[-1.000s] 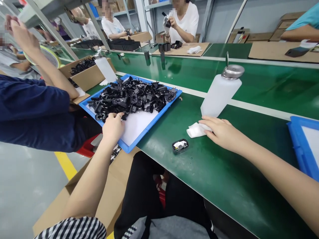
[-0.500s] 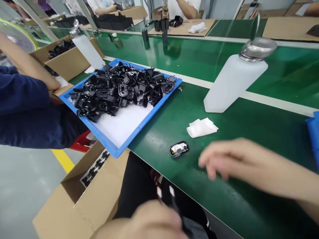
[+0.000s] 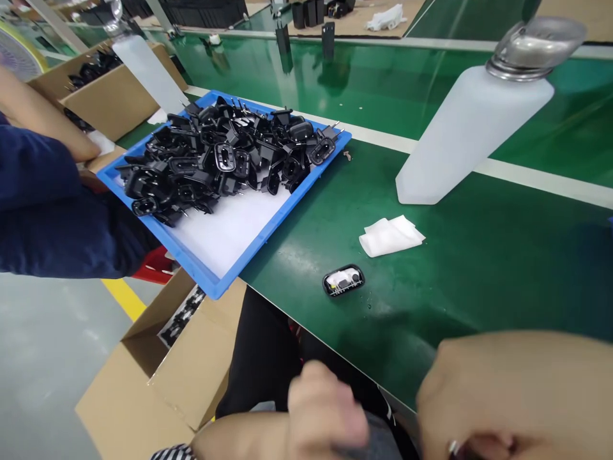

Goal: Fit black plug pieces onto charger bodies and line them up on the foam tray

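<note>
My left hand [image 3: 325, 412] is closed over my lap at the bottom middle, a little blurred; whatever its fingers hold is hidden. At the lower right edge, my right hand [image 3: 512, 390] bends downward with curled fingers. A small shiny bit [image 3: 453, 447] shows beside its fingers, too cut off to name. A small black oval shell [image 3: 343, 281] with electronic parts and white material inside lies open side up near the table edge, apart from both hands. Behind it rests a folded white cloth or tissue [image 3: 391, 236].
A blue tray [image 3: 271, 233] heaped with black plug housings [image 3: 225, 156] juts over the table edge. White pump bottles stand at right [image 3: 469, 137] and back left [image 3: 151, 73]. An open carton [image 3: 191, 370] sits below. A co-worker's sleeve [image 3: 43, 198] is at left.
My right hand has moved from beside the black shell down to the lower right. My left hand has shifted slightly; the two white-tipped dark strands at it no longer show. The view has tilted down.
</note>
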Tool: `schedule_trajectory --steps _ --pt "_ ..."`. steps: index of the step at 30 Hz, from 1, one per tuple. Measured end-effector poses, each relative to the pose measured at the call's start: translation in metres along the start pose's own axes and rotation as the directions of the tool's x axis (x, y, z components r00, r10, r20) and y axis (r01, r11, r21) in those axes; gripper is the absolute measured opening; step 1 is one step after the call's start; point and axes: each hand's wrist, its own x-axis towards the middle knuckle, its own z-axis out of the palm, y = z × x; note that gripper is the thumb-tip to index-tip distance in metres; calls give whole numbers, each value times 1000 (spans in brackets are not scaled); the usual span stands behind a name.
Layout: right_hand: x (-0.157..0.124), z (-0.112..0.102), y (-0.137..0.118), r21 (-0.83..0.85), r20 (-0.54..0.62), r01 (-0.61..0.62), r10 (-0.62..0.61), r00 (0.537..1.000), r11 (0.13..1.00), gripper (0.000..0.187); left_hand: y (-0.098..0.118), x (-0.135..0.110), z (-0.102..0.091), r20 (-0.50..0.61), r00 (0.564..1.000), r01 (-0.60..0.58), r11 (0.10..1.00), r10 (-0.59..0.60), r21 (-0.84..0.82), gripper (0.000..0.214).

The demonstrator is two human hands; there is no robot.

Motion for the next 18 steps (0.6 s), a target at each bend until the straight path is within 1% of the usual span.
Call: schedule_trajectory --steps 1,2,3,4,5,6,7,8,9,12,14,16,17,18 --pt "-7 -8 3 32 -71 33 -31 997 999 26 1 12 -6 -22 1000 -16 999 15 -43 19" --pt "-13 -17 8 79 -160 74 -61 985 994 33 2 24 -11 38 999 -33 998 35 -59 22" --pt "-16 -25 13 122 -275 118 -80 958 986 37 3 36 -14 164 986 -41 999 44 -21 25" --pt "-17 -32 18 155 -405 164 -89 910 974 37 5 46 -15 256 966 -44 998 29 53 29" --pt "-17 -38 23 173 -526 210 -90 846 962 34 6 55 -15 341 940 -61 989 11 137 34" --pt "-15 -41 26 178 -618 245 -86 781 953 30 7 61 -13 397 918 -84 971 -12 223 39" --pt "-12 -43 29 173 -683 273 -84 726 946 27 9 64 -10 427 904 -112 948 -27 297 43" --pt "-9 -43 31 168 -720 289 -83 689 942 25 10 66 -8 453 891 -145 924 -34 354 44" --pt "-6 -42 31 165 -734 300 -86 673 940 24 12 65 -5 480 877 -184 901 -31 393 44" --pt "-3 -37 30 167 -742 312 -89 664 935 25 17 59 -2 540 841 -296 857 26 421 37" --pt "-2 -36 29 177 -768 324 -75 636 929 26 20 55 -5 583 806 -360 867 103 345 33" --pt "-2 -36 31 184 -810 341 -54 585 922 27 21 52 -11 605 768 -394 900 211 187 28" --pt "-2 -37 32 185 -830 351 -45 557 918 27 21 50 -15 589 765 -390 915 262 100 23" --pt "-1 -38 34 185 -848 362 -38 529 914 27 19 49 -20 553 780 -366 930 293 24 17"
